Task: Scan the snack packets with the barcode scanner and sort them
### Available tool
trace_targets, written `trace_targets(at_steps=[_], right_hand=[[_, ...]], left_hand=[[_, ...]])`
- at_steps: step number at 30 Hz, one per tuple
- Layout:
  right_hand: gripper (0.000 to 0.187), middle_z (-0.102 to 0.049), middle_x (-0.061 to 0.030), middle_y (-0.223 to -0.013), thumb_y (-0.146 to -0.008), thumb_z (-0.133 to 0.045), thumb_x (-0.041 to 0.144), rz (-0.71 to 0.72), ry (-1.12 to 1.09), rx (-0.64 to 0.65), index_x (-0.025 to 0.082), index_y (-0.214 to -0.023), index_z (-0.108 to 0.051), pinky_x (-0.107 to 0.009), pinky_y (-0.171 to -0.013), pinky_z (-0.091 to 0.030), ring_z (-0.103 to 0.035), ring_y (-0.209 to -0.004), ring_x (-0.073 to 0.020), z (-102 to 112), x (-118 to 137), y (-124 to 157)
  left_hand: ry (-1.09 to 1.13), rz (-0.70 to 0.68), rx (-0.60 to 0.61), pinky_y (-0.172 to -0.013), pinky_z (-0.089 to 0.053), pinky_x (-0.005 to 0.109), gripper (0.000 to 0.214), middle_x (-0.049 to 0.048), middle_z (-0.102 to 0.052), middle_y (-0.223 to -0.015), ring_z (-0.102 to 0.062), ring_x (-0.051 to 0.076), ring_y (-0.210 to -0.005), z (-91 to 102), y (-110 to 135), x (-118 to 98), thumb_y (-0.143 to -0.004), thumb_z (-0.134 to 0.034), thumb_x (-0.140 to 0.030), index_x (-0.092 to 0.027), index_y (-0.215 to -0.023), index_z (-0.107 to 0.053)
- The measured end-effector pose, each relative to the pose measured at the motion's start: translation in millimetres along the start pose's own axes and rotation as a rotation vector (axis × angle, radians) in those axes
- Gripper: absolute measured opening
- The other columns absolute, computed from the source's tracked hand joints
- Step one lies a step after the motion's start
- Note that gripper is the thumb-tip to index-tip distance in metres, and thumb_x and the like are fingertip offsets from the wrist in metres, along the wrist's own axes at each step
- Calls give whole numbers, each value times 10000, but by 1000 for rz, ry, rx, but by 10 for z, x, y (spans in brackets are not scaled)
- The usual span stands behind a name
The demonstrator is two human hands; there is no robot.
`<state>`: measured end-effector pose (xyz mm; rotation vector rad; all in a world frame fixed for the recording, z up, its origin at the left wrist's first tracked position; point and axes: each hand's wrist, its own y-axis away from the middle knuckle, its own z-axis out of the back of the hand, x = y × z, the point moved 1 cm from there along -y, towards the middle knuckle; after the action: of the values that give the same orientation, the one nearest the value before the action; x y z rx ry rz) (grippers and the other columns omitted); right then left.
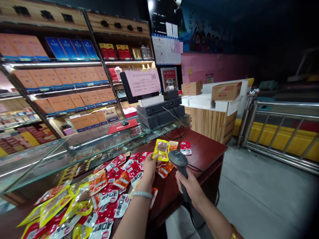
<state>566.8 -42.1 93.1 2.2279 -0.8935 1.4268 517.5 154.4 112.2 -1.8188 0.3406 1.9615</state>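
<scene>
Pinched in my left hand (150, 166) is a yellow snack packet (161, 150) with a clear window, held up above the dark red table (201, 146). My right hand (190, 186) is wrapped round the handle of a black barcode scanner (178, 159), whose head is close beside the packet. Under and behind them lie an orange packet (165, 170) and a small red packet (185, 148). A heap of red, orange and yellow snack packets (109, 191) spreads over the table to the left of my left wrist.
A glass display counter (82, 146) runs along the table's far left side. Behind it stand a monitor (127, 89) with a pink notice and a black cash drawer (161, 116) with cables. Cartons (225, 91) sit on a counter beyond, near a metal railing (284, 132).
</scene>
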Motion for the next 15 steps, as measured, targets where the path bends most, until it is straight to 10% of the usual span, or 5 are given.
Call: trace_targets(at_steps=[4, 8, 15], right_hand=[[608, -500, 116, -589, -741, -833, 710, -29, 5, 10, 236, -988, -543, -179, -392, -338, -403, -435, -69, 63, -42, -3], [561, -497, 115, -583, -780, -819, 685, -45, 19, 44, 234, -976, -549, -179, -411, -345, -414, -447, -71, 109, -60, 18], [643, -480, 127, -560, -732, -793, 775, -70, 86, 81, 229, -940, -525, -188, -407, -315, -392, -407, -59, 19, -63, 51]], left_hand=[[-304, -30, 80, -808, -544, 324, 258, 78, -783, -912, -724, 217, -853, 15, -35, -95, -848, -716, -247, -184, -1094, -760], [-1028, -220, -107, -1058, -452, 440, 327, 184, -723, -1232, -611, 340, -1241, 359, -63, -179, -918, -651, -363, -161, -1148, -764], [-1489, 75, 40, -1067, -417, 473, 691, 244, -612, -1429, -519, 415, -1358, 707, -265, -210, -826, -679, -656, -131, -1275, -685]])
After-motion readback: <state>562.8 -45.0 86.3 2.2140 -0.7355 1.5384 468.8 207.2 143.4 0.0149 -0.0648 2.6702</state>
